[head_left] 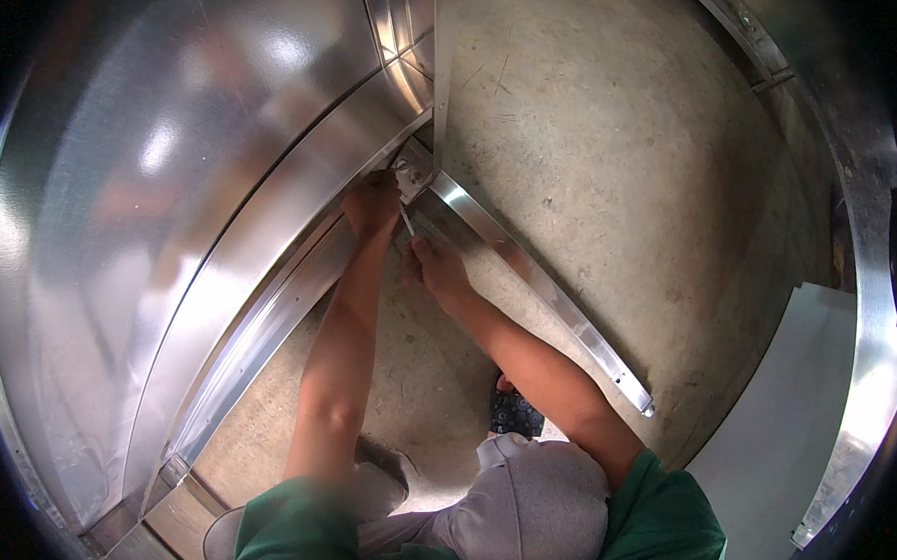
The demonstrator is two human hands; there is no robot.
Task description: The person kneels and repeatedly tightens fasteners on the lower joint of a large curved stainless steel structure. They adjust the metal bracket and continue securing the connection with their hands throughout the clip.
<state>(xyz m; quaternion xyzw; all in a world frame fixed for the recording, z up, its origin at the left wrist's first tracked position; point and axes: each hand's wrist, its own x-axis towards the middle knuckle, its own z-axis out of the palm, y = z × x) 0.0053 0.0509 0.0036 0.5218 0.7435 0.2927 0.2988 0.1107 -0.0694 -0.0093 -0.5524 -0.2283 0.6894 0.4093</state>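
Observation:
At the corner of a large stainless steel cabinet (261, 118), my left hand (373, 201) is closed against a metal corner bracket (414, 173). What its fingers grip there is hidden. My right hand (438, 265) sits just below and to the right, closed around a thin, pale metal tool (408, 222). The tool's tip points up toward the bracket beside my left fingers; its exact kind is too small to tell. From this corner a long steel rail (539, 281) slants down to the right over the floor, with small holes near its far end.
Another steel rail (261, 338) runs along the cabinet's lower edge on the left. A pale flat panel (773, 386) lies at the right beside a curved-looking steel edge (867, 362). A metal frame piece (732, 17) stands at the far right. The floor (623, 152) is concrete.

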